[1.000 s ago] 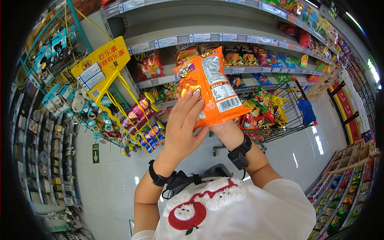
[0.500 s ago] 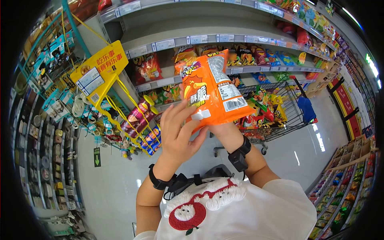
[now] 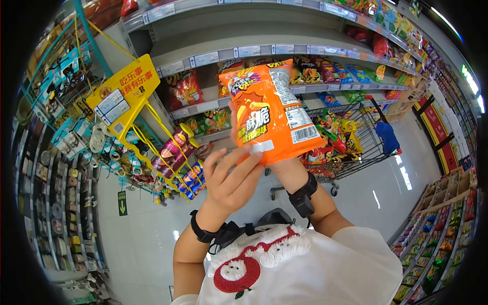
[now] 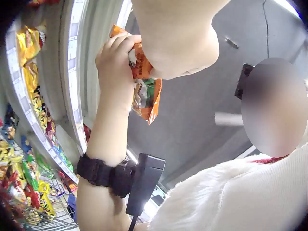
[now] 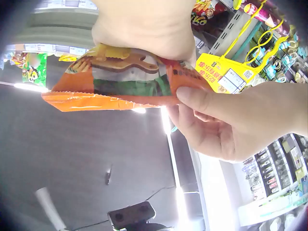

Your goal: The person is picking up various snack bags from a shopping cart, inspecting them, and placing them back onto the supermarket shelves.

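An orange snack bag (image 3: pixel 264 114) is held upright, its front tilted toward the left and its back label showing on the right. My right hand (image 3: pixel 235 122) grips it from behind, with fingers along its left edge and the palm hidden. At the bag's lower left corner, my left hand (image 3: pixel 229 180) has fingertips on the front. In the right wrist view, the left thumb lies over the bottom of the bag (image 5: pixel 130 79), opposite the curled fingers of the left hand (image 5: pixel 216 120). The left wrist view shows the right hand (image 4: pixel 115 67) curled round the bag (image 4: pixel 144 91).
Shelves (image 3: pixel 203 58) of snack bags stand ahead. A shopping cart (image 3: pixel 356 165) holding several packets is at the right. On the left, a yellow hanging sign (image 3: pixel 124 94) and its rack of canisters (image 3: pixel 173 152) stand close to the left hand.
The bag has turned, bringing more of its front into view. My left hand has slid down from the front to the lower corner, while my right hand keeps its grip.
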